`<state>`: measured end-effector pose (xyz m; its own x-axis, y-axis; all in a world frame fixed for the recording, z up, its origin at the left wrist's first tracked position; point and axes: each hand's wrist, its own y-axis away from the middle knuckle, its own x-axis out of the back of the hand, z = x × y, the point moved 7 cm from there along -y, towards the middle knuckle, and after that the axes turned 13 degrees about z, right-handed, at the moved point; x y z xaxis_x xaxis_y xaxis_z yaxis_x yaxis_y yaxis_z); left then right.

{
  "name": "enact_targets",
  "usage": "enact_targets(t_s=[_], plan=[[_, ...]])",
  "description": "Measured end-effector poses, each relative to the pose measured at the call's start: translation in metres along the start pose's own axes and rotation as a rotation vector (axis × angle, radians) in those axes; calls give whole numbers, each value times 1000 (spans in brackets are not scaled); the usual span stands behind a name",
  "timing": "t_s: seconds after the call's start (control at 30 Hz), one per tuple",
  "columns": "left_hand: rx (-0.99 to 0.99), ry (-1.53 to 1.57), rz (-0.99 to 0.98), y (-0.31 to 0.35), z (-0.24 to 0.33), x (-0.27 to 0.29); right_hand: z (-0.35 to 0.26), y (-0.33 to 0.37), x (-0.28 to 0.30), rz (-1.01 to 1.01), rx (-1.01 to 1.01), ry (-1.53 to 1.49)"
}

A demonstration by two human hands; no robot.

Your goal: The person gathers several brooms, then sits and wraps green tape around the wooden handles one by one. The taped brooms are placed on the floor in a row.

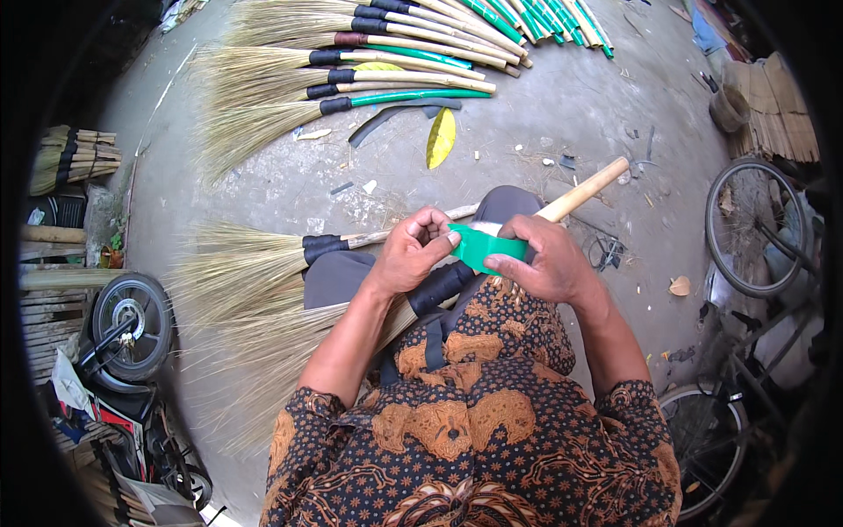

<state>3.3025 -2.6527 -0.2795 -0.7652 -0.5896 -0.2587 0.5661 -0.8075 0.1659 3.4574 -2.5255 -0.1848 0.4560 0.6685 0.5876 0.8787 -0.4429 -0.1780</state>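
Green tape [483, 249] is held taut-looking between both hands, above the lap and in front of the broom [272, 347] lying slantwise across the person's legs. The fingers of the left hand [417, 250] are closed in a pinch on one edge of the tape; the right hand [549, 259] grips the other end between thumb and fingers. Whether the tape touches the handle [584, 189] cannot be told, since the hands hide that stretch. On this broom the black binding [443, 285] is already round the neck, so that part looks done; beyond the right hand the handle shows bare wood, and the green covering seems barely begun, if at all. A second broom [255, 250] lies on the floor [290, 202] past the left knee, its neck bound in black and its visible handle without green. Farther off, a fanned row of brooms [255, 132] is mixed: the nearest has a green handle [421, 94], several beside it are plain wood, and more green ones [562, 22] show at the upper edge. By that measure the bindings appear largely complete, while the green wrapping is partway through the lot.
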Motion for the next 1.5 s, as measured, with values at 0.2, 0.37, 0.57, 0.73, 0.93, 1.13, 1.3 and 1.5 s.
enact_targets(t_s=[0.2,0.37,0.57,0.73,0.93,1.13,1.3,1.5], plan=[[180,-253,-158,-7,-35,-13,38,36,9,217,-288,276],[264,-465,-157,-23,-57,-16,71,52,4,181,-598,294],[395,-550,-180,-29,-84,-21,84,55,3,198,-607,379],[347,-609,-89,-31,-92,-18,88,59,5,186,-640,394],[-120,-868,37,-11,-39,-22,83,56,1,144,-670,383],[-575,-1213,-134,33,-13,-63,81,55,-5,116,-676,390],[-437,-1331,-160,29,-33,-58,78,55,-7,127,-688,374],[-438,-1279,-124,32,-33,-49,76,54,-11,120,-694,379]])
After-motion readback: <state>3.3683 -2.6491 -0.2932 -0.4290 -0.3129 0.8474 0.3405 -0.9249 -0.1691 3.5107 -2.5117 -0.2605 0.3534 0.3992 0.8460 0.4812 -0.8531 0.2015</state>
